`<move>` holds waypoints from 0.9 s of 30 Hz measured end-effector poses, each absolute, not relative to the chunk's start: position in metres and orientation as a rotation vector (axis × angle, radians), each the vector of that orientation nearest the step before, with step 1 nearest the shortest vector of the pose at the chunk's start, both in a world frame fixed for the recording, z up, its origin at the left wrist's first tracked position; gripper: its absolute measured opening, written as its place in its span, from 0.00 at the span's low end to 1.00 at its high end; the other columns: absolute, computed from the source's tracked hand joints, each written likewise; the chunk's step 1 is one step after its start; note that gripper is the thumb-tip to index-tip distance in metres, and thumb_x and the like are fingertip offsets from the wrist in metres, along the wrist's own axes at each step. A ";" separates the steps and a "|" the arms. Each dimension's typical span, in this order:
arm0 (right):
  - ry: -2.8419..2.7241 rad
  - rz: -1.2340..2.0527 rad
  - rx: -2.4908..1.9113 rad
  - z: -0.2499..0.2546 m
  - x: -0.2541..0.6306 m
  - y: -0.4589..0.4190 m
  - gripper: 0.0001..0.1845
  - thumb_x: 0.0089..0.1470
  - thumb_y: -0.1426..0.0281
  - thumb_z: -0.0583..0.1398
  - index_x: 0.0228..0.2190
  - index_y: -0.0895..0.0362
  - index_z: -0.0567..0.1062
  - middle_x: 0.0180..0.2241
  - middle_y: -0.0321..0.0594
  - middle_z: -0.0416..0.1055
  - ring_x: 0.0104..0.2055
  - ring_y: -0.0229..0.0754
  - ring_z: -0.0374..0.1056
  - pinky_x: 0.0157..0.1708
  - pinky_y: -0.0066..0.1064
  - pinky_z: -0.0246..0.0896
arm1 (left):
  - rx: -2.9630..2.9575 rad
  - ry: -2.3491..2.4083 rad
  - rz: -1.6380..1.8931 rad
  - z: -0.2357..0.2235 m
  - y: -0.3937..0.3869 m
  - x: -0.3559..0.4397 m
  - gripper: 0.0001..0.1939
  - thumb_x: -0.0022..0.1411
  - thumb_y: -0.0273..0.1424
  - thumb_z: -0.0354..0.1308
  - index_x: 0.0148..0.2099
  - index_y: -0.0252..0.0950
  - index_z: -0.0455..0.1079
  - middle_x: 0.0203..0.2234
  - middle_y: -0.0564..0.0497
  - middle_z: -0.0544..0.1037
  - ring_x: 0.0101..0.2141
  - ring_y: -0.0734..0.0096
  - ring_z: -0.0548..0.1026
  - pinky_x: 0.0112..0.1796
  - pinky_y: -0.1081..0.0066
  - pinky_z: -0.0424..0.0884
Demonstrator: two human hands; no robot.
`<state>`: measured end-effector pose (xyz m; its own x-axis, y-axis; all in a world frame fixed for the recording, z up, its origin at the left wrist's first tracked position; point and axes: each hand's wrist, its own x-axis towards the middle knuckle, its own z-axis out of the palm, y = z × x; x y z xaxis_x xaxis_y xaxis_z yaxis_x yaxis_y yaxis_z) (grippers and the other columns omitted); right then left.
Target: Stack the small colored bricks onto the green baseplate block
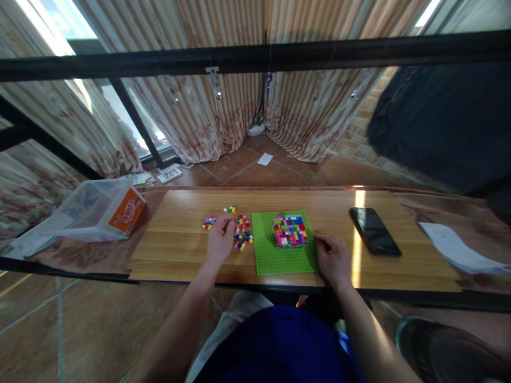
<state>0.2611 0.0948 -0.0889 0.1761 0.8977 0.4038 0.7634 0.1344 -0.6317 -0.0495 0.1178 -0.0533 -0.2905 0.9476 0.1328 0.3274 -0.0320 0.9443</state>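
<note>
A green studded baseplate (263, 260) lies on the table. On it stands a block built of small multicoloured toy bricks (289, 231), with a mixed pattern of pink, blue, red, yellow and white on top. Left of the plate, loose bricks (242, 239) lie in small heaps. My left hand (221, 239) is over these heaps, its thumb and fingers pinched together; anything between them is too small to make out. At the plate's right edge, my right hand (334, 258) rests with curled fingers, the fingertips against the edge.
A black phone (375, 231) lies on the wooden table (175, 250) at right, near a white paper (459, 247). At left stands a clear plastic box (96, 205) with an orange label. A black metal bar (247, 58) crosses in front of striped curtains.
</note>
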 end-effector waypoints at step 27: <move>-1.582 0.248 -1.634 -0.084 0.257 0.096 0.13 0.54 0.69 0.53 0.32 0.55 0.78 0.35 0.44 0.76 0.39 0.47 0.67 0.42 0.40 0.61 | 1.640 1.358 1.115 -0.022 0.095 -0.006 0.07 0.58 0.34 0.59 0.38 0.39 0.75 0.31 0.52 0.79 0.34 0.68 0.76 0.38 0.70 0.72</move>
